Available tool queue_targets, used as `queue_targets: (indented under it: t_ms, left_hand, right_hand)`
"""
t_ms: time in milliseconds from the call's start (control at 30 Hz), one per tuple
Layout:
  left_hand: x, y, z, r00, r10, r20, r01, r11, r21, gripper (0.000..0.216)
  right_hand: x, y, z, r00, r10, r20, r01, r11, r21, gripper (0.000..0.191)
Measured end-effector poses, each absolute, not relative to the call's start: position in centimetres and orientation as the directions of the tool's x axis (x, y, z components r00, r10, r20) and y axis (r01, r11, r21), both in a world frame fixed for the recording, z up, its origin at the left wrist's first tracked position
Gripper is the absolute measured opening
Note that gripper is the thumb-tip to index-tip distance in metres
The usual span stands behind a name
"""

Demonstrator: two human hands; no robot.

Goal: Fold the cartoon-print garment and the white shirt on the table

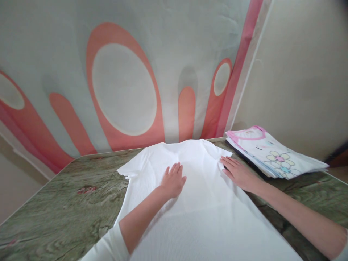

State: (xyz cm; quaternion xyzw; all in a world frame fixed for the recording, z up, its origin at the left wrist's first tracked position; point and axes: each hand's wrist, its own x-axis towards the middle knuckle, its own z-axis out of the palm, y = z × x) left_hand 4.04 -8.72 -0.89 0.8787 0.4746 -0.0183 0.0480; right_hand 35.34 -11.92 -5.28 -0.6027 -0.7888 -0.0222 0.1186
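A white short-sleeved T-shirt [195,224] lies spread over the table, its neckline toward the far edge and its lower part running out of view at the bottom. My left hand [173,181] rests palm down on the upper middle of the shirt, fingers together and stretched out. Near the base of the shirt's right-side sleeve, my right hand [239,173] lies with its fingers extended over the edge of the cloth. Neither hand grasps anything that I can see.
To the right stands a stack of folded shirts [280,154], the top one white with pink neck trim and flower prints. The table [70,203] has a wood-grain surface. Behind its far edge hangs a grey sheet [168,47] with coral shapes, beside a plain wall [304,72].
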Motion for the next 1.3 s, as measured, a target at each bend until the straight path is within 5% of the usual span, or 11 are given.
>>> queue_targets:
  t_ms: [167,733,1300]
  left_hand:
    - [1.3,-11.9,-1.9,0.595,0.803,-0.036,0.802,-0.59,0.097,0.057]
    - [0.5,-12.9,-0.9,0.722,0.691,-0.034,0.691,-0.718,0.086,0.057]
    - [0.7,-12.9,-0.9,0.711,0.703,-0.024,0.701,-0.707,0.095,0.055]
  right_hand:
    - [30.6,-14.7,-4.8,-0.394,0.905,0.161,0.901,0.415,-0.127,0.055]
    - [33.3,-16.8,-7.3,-0.208,0.963,0.172,0.967,0.229,-0.109,0.056]
    - [32.9,-17.1,-5.8,-0.198,0.957,0.213,0.972,0.22,-0.085,0.052]
